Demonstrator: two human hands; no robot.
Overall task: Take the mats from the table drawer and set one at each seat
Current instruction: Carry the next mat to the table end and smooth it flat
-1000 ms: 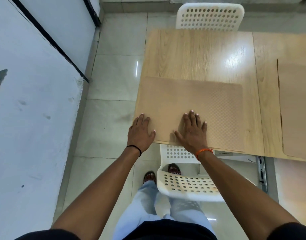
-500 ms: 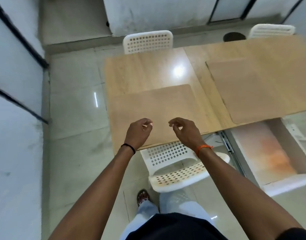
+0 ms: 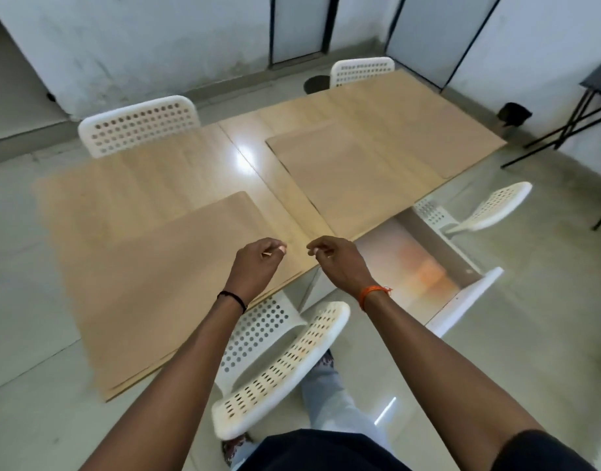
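Arms reach forward from me over a white chair [image 3: 282, 365]. My left hand [image 3: 256, 266] and right hand [image 3: 338, 265] hover with fingers loosely curled, empty, touching nothing. Below them I see one mat [image 3: 163, 283] at the table's [image 3: 129, 178] near edge. To the right the drawer [image 3: 425, 266] stands pulled out. Farther on, a second mat [image 3: 353, 171] lies flat, with two chairs beyond.

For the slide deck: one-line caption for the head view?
Both hands, left and right, empty above near mat; second mat laid, drawer open.
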